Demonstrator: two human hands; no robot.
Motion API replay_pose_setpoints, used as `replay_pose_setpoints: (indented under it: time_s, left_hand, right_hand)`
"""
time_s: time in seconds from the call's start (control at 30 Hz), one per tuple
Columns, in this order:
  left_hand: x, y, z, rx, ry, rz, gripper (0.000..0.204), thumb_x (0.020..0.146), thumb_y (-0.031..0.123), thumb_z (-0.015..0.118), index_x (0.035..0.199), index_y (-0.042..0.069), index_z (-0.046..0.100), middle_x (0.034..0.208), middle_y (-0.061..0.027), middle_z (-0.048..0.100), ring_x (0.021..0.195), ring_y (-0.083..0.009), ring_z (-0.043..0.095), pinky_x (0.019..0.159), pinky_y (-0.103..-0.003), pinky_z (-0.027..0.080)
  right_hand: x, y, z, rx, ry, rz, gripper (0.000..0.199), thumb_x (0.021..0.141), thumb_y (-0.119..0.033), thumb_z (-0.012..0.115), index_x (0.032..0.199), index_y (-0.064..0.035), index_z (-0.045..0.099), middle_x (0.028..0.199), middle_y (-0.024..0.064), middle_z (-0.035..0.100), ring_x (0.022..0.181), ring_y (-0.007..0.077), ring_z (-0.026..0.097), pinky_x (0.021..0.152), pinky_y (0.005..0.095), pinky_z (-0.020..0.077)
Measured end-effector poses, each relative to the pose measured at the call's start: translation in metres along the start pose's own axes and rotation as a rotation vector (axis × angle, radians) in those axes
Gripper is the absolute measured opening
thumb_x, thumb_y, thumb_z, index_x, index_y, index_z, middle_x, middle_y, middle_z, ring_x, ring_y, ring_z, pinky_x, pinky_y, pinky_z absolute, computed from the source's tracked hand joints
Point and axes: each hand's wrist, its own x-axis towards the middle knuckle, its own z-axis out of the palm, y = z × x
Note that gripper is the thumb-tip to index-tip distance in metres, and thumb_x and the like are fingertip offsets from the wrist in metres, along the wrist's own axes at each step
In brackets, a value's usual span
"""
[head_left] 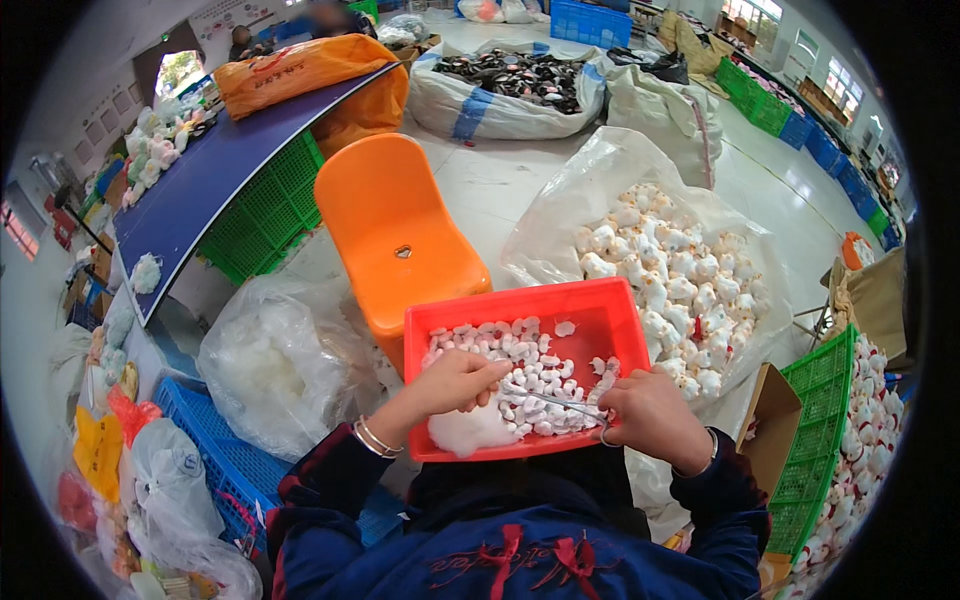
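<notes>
A red plastic tray rests in front of my body and holds many small white plush pieces. My right hand, at the tray's right side, is closed around ring-handled metal forceps. Their thin shaft points left across the pieces, toward my left fingertips. Over the tray's left part, my left hand is closed in a pinch; what sits between thumb and fingers is too small to make out. Below that hand, a tuft of white stuffing lies in the tray's near left corner.
An orange chair stands just beyond the tray. To the right is a clear bag of white plush parts, then a green crate. On the left are a bag of stuffing, a blue crate and a blue table.
</notes>
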Motion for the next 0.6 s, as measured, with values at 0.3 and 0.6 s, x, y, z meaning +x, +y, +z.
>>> replay_pose_setpoints:
  time_s: [0.3, 0.6]
  left_hand:
    - [0.014, -0.020, 0.009, -0.200, -0.109, 0.061, 0.029, 0.100, 0.028, 0.071, 0.085, 0.003, 0.070, 0.068, 0.0000, 0.064, 0.053, -0.0067, 0.056, 0.050, -0.023, 0.045]
    - [0.008, -0.018, 0.027, -0.587, 0.137, 0.227, 0.015, 0.101, 0.015, 0.069, 0.105, 0.001, 0.073, 0.094, -0.0060, 0.074, 0.080, -0.0126, 0.073, 0.062, -0.022, 0.056]
  right_hand:
    - [0.003, -0.016, -0.010, -0.321, 0.068, -0.069, 0.031, 0.071, -0.027, 0.083, 0.092, -0.0090, 0.069, 0.108, 0.0104, 0.071, 0.105, 0.0270, 0.063, 0.088, 0.0445, 0.0440]
    - [-0.004, 0.003, 0.014, 0.107, -0.001, 0.015, 0.041, 0.070, -0.032, 0.089, 0.098, -0.0068, 0.073, 0.090, 0.0106, 0.069, 0.089, 0.0313, 0.067, 0.078, 0.0427, 0.0504]
